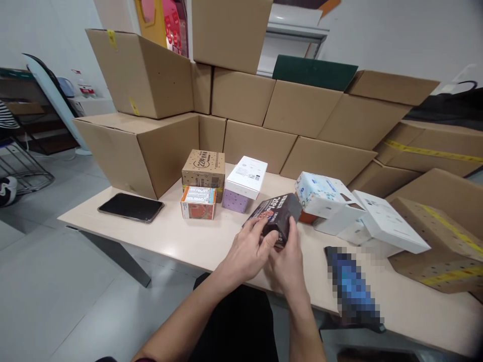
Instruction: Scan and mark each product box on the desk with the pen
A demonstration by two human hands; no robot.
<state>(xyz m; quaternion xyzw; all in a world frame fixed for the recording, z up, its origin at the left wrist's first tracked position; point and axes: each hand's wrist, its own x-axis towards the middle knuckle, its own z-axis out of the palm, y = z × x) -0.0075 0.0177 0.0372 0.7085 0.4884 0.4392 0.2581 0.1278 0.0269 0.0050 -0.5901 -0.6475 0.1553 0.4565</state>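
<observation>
Dark box (pixel 279 215) over pale table (pixel 204 242), grey floor (pixel 56 286)

One left hand (pixel 245 254) and one right hand (pixel 290 259) show, with one black box (pixel 277 213), one orange-edged box (pixel 198 205), one phone (pixel 131 207) at left and one desk (pixel 169 236).

We see a white wall (pixel 396 35) behind, a grey tiled floor (pixel 75 286) reflecting light, and a pale-topped table (pixel 169 239) with a grey leg (pixel 121 256). At far left, we notice a wire-frame stool (pixel 32 173) near dark shelving (pixel 53 143).
</observation>
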